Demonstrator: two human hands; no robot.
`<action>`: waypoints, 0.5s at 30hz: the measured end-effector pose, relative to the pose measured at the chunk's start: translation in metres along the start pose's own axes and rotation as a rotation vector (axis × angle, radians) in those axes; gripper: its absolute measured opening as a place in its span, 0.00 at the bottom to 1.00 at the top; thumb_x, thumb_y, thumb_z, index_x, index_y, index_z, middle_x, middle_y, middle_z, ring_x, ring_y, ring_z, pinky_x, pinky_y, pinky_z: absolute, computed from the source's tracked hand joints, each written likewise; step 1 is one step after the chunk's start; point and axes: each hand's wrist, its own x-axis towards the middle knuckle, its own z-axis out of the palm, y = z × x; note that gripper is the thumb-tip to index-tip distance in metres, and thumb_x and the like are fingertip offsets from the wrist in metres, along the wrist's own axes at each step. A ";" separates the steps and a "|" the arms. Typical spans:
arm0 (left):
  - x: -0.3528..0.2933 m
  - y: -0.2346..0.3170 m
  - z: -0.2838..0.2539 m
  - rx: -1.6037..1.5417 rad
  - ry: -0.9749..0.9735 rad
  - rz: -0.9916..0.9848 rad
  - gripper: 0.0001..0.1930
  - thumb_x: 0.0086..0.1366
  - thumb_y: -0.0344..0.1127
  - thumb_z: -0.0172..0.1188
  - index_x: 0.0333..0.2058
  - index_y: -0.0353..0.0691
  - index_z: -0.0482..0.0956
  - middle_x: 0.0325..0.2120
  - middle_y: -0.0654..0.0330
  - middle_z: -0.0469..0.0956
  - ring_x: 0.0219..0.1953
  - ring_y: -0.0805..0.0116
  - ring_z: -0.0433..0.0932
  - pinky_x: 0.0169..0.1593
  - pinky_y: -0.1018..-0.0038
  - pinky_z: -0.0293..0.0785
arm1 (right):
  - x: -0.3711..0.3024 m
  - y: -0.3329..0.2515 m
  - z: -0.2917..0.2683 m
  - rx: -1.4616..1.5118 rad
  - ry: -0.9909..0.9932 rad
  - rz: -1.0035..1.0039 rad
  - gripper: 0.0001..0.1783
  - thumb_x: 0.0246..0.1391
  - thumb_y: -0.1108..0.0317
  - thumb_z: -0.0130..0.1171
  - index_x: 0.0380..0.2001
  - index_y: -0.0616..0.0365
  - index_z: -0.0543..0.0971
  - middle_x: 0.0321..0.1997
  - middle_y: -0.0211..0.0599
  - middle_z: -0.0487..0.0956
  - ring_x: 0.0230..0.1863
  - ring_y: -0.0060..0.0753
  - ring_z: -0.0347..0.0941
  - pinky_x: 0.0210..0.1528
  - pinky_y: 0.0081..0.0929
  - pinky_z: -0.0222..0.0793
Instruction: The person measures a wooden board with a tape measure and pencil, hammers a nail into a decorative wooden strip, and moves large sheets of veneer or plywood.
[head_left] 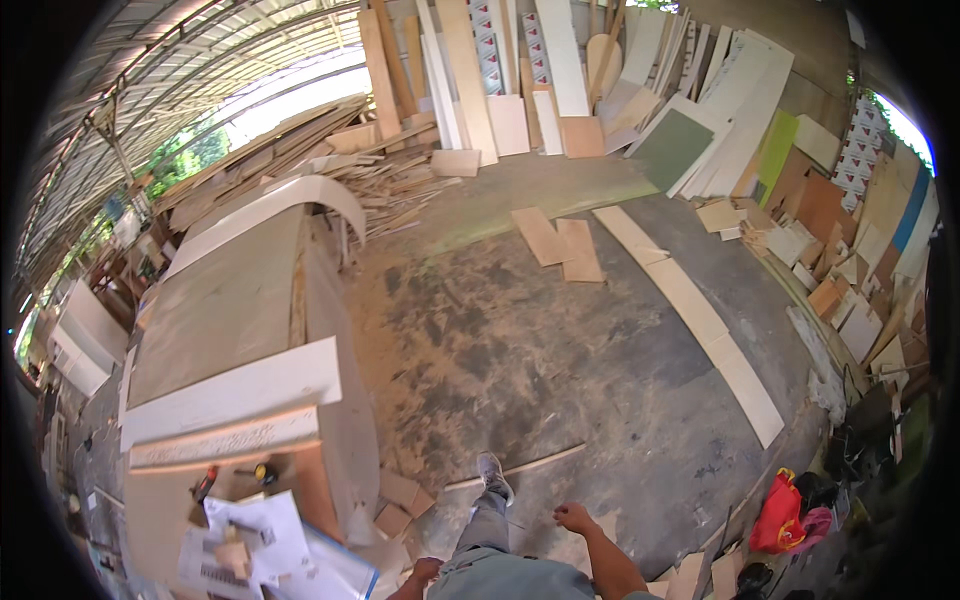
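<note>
My right hand (573,517) hangs in front of me over the concrete floor, its fingers loosely curled with nothing visible in them. Beside my left hip is my left hand (426,571), low in the view; its fingers are too small and partly hidden to make out. A thin wooden strip (545,459) lies on the floor by my shoe (491,474). To the left stands a workbench (170,490) carrying a red-and-black tool (205,484), a yellow tape measure (264,473) and several paper sheets (265,535). Neither hand touches these things.
Long pale boards (700,330) lie end to end on the floor at right, with two short boards (580,250) nearby. Upright panels (560,60) lean at the back. Scrap wood (840,280) lines the right side, near a red bag (776,515). A curved white panel (280,198) tops the bench's far end.
</note>
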 end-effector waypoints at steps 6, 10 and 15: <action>0.152 0.101 -0.150 -0.616 -0.002 -0.339 0.11 0.65 0.36 0.50 0.41 0.42 0.78 0.30 0.59 0.78 0.28 0.65 0.78 0.30 0.65 0.74 | 0.046 0.123 -0.071 -0.405 0.183 0.183 0.12 0.47 0.57 0.54 0.28 0.52 0.81 0.29 0.36 0.79 0.35 0.37 0.77 0.36 0.38 0.71; 0.279 0.154 -0.254 -0.824 0.162 -0.002 0.14 0.65 0.43 0.51 0.33 0.39 0.78 0.23 0.62 0.77 0.26 0.68 0.77 0.29 0.66 0.72 | 0.065 0.166 -0.111 -0.462 0.070 0.548 0.10 0.44 0.61 0.49 0.25 0.48 0.79 0.26 0.34 0.76 0.35 0.37 0.74 0.35 0.39 0.70; 0.284 0.415 -0.455 -0.948 0.110 0.495 0.21 0.67 0.39 0.52 0.55 0.34 0.70 0.30 0.56 0.79 0.34 0.70 0.77 0.41 0.71 0.72 | 0.047 0.200 -0.062 -0.021 0.219 0.699 0.15 0.45 0.58 0.50 0.31 0.51 0.81 0.22 0.46 0.75 0.29 0.50 0.74 0.31 0.42 0.70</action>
